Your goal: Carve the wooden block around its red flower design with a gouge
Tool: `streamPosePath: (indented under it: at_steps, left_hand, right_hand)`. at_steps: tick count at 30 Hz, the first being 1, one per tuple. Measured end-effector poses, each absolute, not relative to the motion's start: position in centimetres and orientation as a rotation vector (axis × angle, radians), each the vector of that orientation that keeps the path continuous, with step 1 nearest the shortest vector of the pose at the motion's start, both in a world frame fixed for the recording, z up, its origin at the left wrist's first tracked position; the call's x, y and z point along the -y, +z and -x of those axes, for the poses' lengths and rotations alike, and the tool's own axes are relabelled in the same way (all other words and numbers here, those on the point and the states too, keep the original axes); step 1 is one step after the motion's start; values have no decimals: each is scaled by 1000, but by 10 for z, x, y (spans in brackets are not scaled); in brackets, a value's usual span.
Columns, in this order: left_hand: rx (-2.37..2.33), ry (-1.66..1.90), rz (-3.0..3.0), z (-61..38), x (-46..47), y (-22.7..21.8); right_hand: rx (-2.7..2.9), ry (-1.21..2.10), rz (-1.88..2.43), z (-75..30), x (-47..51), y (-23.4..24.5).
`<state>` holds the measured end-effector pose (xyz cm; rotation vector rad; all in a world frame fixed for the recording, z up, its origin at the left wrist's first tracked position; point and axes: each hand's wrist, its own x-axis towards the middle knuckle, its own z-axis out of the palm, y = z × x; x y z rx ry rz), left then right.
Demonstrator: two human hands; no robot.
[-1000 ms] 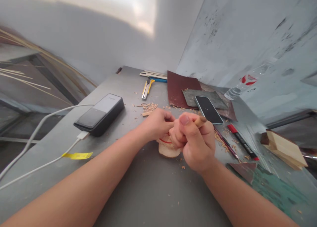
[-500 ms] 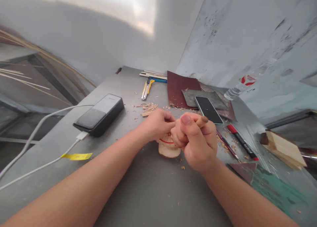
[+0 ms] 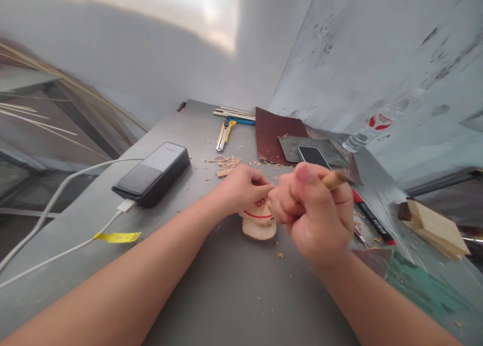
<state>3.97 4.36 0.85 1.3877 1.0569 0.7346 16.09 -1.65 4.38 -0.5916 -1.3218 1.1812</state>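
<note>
Wooden handle (image 3: 331, 179), tip up-right, in right fist (image 3: 313, 215)

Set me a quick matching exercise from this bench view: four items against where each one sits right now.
Items:
1. Tool handle
2. Phone
3. Utility knife
4. Carved wood

Places:
A. Beneath the left hand, red line showing
B. Lying beyond the shavings
C. Gripped in the right hand
D. On sandpaper, partly behind the right hand

Pairs: 1-C, 2-D, 3-B, 4-A
</note>
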Motion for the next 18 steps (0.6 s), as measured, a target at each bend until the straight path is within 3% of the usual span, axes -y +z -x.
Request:
streamPosePath:
  at_steps: [18]
  left_hand:
    - [-1069, 708, -1477, -39, -44, 8]
  right_hand:
    - [1369, 1123, 655, -161, 17, 42]
